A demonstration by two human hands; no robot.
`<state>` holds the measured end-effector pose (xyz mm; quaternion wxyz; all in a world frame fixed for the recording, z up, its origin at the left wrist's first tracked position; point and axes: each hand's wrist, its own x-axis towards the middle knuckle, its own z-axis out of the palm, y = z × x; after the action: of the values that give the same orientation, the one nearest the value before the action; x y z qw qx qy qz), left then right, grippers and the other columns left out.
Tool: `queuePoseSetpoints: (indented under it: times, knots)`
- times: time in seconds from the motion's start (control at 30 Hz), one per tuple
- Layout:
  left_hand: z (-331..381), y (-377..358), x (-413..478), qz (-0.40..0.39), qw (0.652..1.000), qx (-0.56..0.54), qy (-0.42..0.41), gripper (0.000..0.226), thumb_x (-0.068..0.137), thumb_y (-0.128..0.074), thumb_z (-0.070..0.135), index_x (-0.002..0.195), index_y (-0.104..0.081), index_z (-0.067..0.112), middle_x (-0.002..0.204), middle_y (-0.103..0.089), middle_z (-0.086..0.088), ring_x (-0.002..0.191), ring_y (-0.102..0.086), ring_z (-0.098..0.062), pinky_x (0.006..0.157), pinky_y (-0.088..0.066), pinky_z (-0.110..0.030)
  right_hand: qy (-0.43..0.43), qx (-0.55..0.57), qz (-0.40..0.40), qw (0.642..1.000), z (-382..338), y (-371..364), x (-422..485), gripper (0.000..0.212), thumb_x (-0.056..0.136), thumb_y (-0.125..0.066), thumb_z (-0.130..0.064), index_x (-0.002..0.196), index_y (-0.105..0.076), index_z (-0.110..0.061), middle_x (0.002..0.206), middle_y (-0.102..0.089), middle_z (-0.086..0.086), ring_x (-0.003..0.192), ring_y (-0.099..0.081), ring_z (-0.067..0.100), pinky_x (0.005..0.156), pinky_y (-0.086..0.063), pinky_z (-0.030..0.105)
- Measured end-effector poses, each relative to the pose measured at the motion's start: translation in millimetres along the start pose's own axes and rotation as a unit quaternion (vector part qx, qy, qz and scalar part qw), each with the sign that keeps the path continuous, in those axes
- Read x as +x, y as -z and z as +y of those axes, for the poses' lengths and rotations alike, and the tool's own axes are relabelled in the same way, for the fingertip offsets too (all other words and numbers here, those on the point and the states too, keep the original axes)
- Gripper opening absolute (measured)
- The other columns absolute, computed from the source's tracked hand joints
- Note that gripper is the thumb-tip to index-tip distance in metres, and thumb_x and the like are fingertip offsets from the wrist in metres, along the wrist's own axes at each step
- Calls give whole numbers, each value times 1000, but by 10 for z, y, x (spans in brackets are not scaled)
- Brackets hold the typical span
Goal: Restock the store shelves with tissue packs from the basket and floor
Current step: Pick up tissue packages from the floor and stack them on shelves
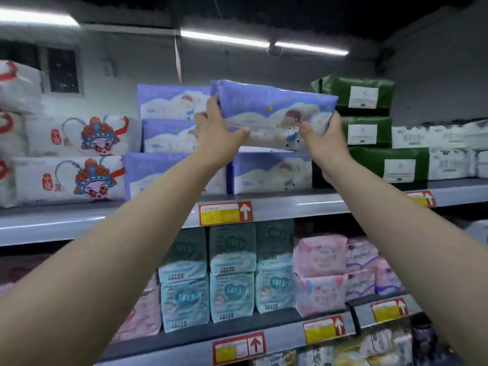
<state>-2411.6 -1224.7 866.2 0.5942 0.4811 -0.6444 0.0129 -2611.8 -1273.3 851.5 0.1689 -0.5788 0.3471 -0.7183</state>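
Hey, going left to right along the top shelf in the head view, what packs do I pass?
Along it: opera-face cartoon packs, stacked purple cloud-print packs, the purple pack gripped by the left hand and right hand, dark green packs, whitish packs.

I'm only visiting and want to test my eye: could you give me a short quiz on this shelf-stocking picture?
1. True or false: the left hand and right hand both grip the raised purple pack.
2. What colour are the stacked packs just right of it? A green, B orange, C black.
3. Fill in: the shelved pack directly under it, on the upper shelf, is mainly ___ and white.
Key: 1 true; 2 A; 3 purple.
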Motion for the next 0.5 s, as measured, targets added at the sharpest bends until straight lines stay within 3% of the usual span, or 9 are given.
queuePoseSetpoints:
  times: [0.1,0.2,0.27,0.33,0.5]
  knots:
    - [-113,-136,314,-19,1000,14,-10,71,88,-65,24,147,-27,18,131,-39,-14,110,-50,-32,92,-42,-36,10,-28,10,999,155,-87,305,54,91,-67,-22,137,-41,-10,128,-59,4,113,-59,18,104,-46,38]
    - [-269,-279,511,-31,997,74,-7,64,92,-61,20,146,-28,13,134,-39,-15,100,-51,-28,72,-31,-28,6,-63,4,998,294,-164,500,53,91,-68,-21,136,-42,-8,129,-58,6,112,-58,19,102,-46,34]
    - [-385,-373,583,-35,994,100,-1,64,92,-62,23,145,-29,9,137,-40,-18,111,-52,-32,74,-31,-28,-8,-87,-7,996,411,-218,590,56,91,-68,-23,138,-42,-8,131,-56,7,114,-57,20,102,-46,35]
    - [-488,-468,643,-46,992,120,-6,68,92,-63,25,146,-26,8,138,-41,-21,117,-50,-37,81,-35,-32,-21,-119,-24,992,515,-259,671,52,92,-66,-22,137,-43,-8,128,-56,3,112,-55,17,95,-44,27]
    - [-617,-590,738,-35,996,73,-25,61,88,-68,18,135,-31,12,130,-45,-15,108,-53,-37,84,-44,-40,-27,-176,-24,984,660,-307,862,45,91,-67,-17,133,-49,-9,127,-59,6,114,-56,21,88,-40,25]
